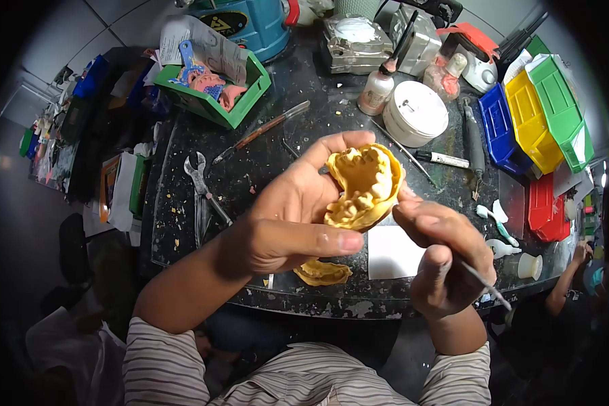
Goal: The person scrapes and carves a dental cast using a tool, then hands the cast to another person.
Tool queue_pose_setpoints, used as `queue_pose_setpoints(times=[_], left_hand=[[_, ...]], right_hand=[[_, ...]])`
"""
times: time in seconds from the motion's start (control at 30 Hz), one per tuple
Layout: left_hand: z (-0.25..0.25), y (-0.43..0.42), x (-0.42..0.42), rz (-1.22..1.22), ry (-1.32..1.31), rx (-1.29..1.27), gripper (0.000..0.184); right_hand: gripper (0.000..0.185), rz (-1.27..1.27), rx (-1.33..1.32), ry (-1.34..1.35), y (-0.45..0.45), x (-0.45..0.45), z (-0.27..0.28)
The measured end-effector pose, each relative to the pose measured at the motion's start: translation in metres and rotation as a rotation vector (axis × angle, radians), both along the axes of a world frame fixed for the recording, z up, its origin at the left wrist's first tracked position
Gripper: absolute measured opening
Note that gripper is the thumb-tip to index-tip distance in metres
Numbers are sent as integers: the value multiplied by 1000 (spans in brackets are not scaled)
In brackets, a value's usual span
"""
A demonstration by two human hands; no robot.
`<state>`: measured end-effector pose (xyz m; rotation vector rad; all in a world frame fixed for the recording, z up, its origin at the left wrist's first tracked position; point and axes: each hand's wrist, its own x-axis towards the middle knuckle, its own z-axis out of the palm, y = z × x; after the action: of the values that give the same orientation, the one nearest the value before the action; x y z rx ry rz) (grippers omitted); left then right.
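My left hand (pixel 287 210) is closed around a yellow plaster dental cast (pixel 364 186), its row of teeth turned up toward me. The thumb lies along the cast's near edge. At the cast's right side is my right hand (pixel 446 254), fingers curled round a thin metal hand tool (pixel 484 284) whose one end sticks out toward the lower right. The tool's other end is hidden, and I cannot tell if it touches the cast. Below the cast, near the bench's front edge, lies another yellow plaster piece (pixel 323 272).
On the dark bench (pixel 304 304) are a white paper (pixel 392 254), a wrench (pixel 199 179), a brown-handled tool (pixel 260 132), a green bin (pixel 233 108), a white tub (pixel 416 115), a bottle (pixel 377 91) and a marker (pixel 443 159). Coloured bins (pixel 531 122) stand right. Another person's arm (pixel 565 284) shows far right.
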<state>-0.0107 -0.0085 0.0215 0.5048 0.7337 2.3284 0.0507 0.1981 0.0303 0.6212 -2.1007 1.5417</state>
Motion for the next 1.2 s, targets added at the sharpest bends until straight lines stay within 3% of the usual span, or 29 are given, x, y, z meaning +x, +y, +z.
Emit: queue_pose_setpoints(times=[0.1, 0.8, 0.9, 0.97, 1.0, 1.2], left_hand=[[3, 0, 1, 31, -12, -66, 97], [0, 5, 0, 222, 183, -199, 97], [-8, 6, -1, 322, 350, -260, 97], [-11, 5, 1, 425, 647, -448, 95], [-10, 5, 4, 477, 674, -507, 91], [-29, 9, -3, 589, 1016, -453, 93]], right_hand=[[26, -22, -112, 5, 0, -3, -7], [13, -50, -11, -27, 0, -7, -1], [13, -82, 1, -11, -2, -9, -3], [13, -104, 6, -56, -2, -8, -3], [13, -104, 7, -57, -2, -8, -3], [13, -59, 99, -23, -4, -10, -3]])
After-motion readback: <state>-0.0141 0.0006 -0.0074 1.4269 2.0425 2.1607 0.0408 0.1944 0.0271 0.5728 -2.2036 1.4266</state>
